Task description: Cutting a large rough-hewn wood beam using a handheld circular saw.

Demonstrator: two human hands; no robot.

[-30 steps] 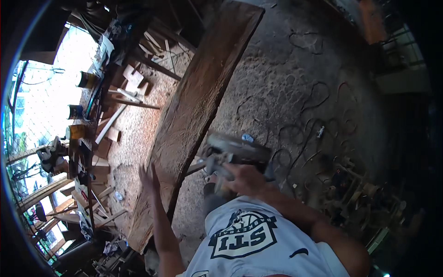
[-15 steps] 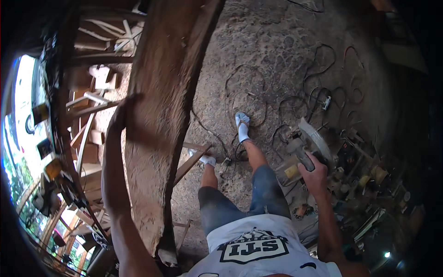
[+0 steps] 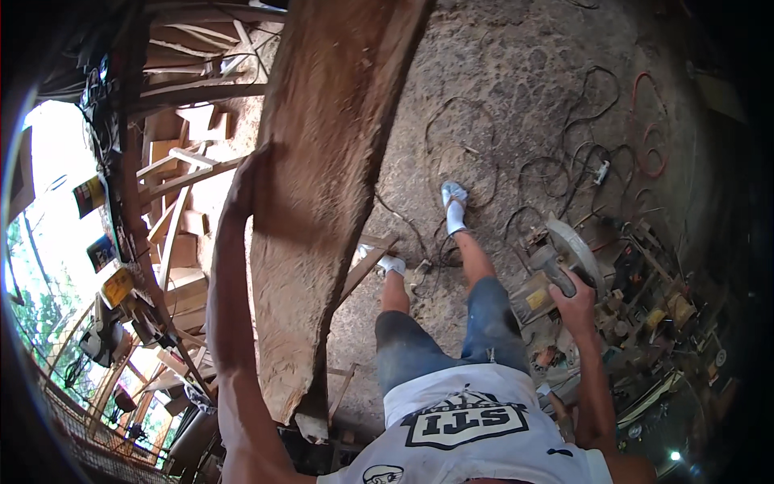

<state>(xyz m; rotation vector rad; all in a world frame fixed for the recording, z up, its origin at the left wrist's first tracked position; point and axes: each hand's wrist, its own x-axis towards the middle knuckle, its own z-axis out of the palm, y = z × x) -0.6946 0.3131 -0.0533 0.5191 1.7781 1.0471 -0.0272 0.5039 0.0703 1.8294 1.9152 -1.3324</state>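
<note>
A long, thick wooden plank (image 3: 322,161) with a rough, sawn face runs from the far side down to the near left. My left hand (image 3: 251,179) is at its left edge, with the fingers curled onto the wood; the fingertips are dark and hard to make out. Low at my right side, my right hand (image 3: 576,297) is closed around the grey handle of a power tool, which looks like a circular saw (image 3: 547,262). A curved metal guard and a yellow label show on it. The saw is apart from the plank.
Cables (image 3: 564,173) lie looped on the rough floor ahead of my feet. Tools and scrap (image 3: 645,315) are heaped on the right. Wooden offcuts (image 3: 185,234) lie left of the plank. A slanted wooden brace (image 3: 367,270) stands by my left foot.
The whole view has shifted, so the plank and my legs sit farther right. My left hand has moved slightly along the plank's edge, its fingers reaching less over the face. The saw stays in my right hand.
</note>
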